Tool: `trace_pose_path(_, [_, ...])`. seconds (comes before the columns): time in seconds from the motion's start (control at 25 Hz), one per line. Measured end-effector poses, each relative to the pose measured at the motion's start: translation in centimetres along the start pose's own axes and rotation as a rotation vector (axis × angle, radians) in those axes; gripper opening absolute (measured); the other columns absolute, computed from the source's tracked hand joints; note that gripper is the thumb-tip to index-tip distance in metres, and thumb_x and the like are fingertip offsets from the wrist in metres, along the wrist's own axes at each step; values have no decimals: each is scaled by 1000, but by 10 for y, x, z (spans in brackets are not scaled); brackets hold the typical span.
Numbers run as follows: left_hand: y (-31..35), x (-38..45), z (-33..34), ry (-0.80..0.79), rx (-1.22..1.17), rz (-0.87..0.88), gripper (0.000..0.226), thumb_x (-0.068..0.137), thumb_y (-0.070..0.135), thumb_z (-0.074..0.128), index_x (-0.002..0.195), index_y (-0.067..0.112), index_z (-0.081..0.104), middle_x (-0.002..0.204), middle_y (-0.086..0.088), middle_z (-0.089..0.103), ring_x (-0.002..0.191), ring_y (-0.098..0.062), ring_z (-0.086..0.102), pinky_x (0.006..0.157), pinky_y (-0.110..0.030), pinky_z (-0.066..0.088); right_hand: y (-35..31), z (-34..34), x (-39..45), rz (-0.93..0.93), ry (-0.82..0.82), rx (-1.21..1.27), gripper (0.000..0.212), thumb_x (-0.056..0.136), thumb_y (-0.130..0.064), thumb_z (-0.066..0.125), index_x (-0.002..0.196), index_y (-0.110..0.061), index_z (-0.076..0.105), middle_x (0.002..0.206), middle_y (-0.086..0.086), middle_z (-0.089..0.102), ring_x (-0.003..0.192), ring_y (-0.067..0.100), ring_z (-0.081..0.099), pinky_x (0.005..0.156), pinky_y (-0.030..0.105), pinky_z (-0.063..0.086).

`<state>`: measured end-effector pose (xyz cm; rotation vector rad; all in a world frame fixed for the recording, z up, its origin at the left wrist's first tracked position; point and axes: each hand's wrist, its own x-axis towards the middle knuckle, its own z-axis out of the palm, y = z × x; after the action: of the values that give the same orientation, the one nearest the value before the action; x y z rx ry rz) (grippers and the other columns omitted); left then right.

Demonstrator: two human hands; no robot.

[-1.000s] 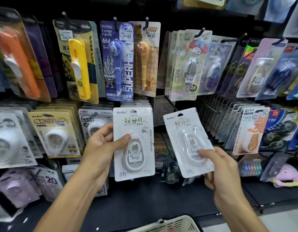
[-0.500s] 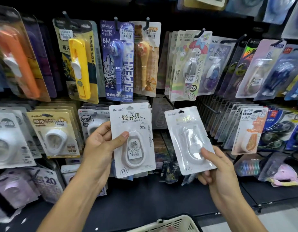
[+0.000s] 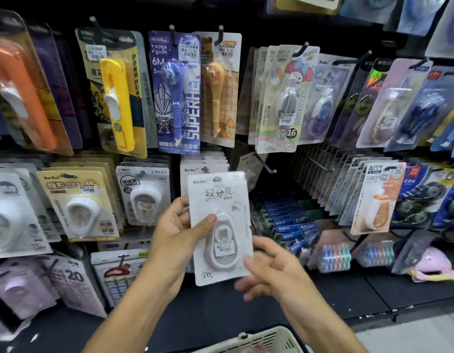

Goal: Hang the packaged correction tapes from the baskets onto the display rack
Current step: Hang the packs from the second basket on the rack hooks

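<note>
Item: white correction tape pack (image 3: 220, 228) | Held: left hand (image 3: 173, 240), thumb on blister, before matching hook stack (image 3: 204, 164) | Right hand (image 3: 269, 273): released, blurred | Change: two packs merged left | Next: hang.

One head-worn camera looks forward and slightly down, close to the rack (image 3: 271, 161), with a basket (image 3: 259, 340) at the bottom edge.

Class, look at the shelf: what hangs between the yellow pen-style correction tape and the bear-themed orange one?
In the head view, the purple SUPERHERO correction tape pack hangs between the yellow correction tape and the bear-themed orange one.
</note>
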<state>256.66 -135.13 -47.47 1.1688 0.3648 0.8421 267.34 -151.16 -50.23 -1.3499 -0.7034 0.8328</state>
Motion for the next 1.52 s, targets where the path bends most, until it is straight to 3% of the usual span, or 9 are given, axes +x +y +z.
trace_pose_path(0.08, [-1, -2, 6, -36, 29, -17, 38, 76, 12, 75, 112, 14, 64, 104, -5, 80, 93, -19, 77, 67, -25, 60, 3, 4, 5, -90, 98, -71, 7, 95, -16, 68, 99, -20, 72, 78, 6, 75, 44, 16, 53, 41, 25, 44])
trace_pose_path(0.32, [8, 1, -15, -8, 982, 278, 41, 93, 31, 68, 132, 37, 58, 130, 29, 54, 118, 15, 44, 100, -18, 35, -1, -38, 13, -201, 551, -6, 15, 102, -16, 56, 89, -13, 63, 59, 3, 62, 41, 14, 45, 37, 25, 39])
trace_pose_path(0.72, [-1, 5, -22, -181, 1477, 166, 71, 99, 43, 55, 159, 41, 17, 169, 16, -2, 156, -7, -4, 127, -44, 3, 2, -39, -3, -329, 745, -319, 16, 98, -21, 63, 82, -22, 64, 47, -7, 49, 41, 3, 34, 42, 19, 31])
trace_pose_path(0.84, [-6, 7, -24, -209, 1490, 153, 72, 99, 43, 55, 158, 42, 15, 169, 18, -6, 155, -7, -6, 125, -45, 1, -6, -44, 5, -205, 620, 47, 19, 97, -14, 65, 101, -33, 62, 58, -2, 65, 49, 11, 58, 46, 28, 46])
trace_pose_path(0.92, [-8, 7, -24, -207, 1461, 165, 71, 98, 42, 56, 158, 42, 17, 169, 17, -4, 156, -7, -5, 125, -45, 1, -6, -49, 12, -93, 453, 326, 40, 90, -10, 68, 118, -35, 56, 91, -4, 78, 83, 17, 76, 63, 34, 60])
trace_pose_path(1.12, [-11, -3, -21, -216, 1434, 206, 67, 98, 36, 58, 157, 37, 27, 170, 11, 7, 156, -11, 3, 127, -44, 8, 25, -51, 14, 179, 418, 414, 46, 97, 1, 59, 137, -19, 49, 129, 8, 63, 115, 33, 65, 90, 44, 55])
trace_pose_path(1.32, [-32, -16, -39, -295, 1420, 191, 63, 95, 35, 62, 153, 33, 37, 163, 6, 32, 149, -20, 29, 121, -44, 29, 60, -37, 12, 208, 361, 37, 16, 99, -6, 58, 110, -16, 64, 95, 3, 78, 75, 19, 72, 60, 29, 59])
trace_pose_path(1.44, [-70, -46, -54, -630, 1556, -110, 61, 97, 39, 59, 153, 33, 36, 157, 4, 42, 142, -23, 41, 112, -39, 40, 100, -30, -2, 313, 154, -307, 13, 96, -7, 58, 103, -15, 66, 90, 5, 77, 67, 18, 67, 61, 31, 54])
trace_pose_path(1.52, [-105, -78, -75, -928, 1691, -321, 57, 95, 36, 61, 149, 32, 42, 150, 1, 50, 135, -25, 49, 106, -40, 45, 149, -36, -18, 394, -99, -788, 16, 94, -11, 61, 109, -16, 66, 104, 8, 74, 86, 23, 67, 78, 35, 53])
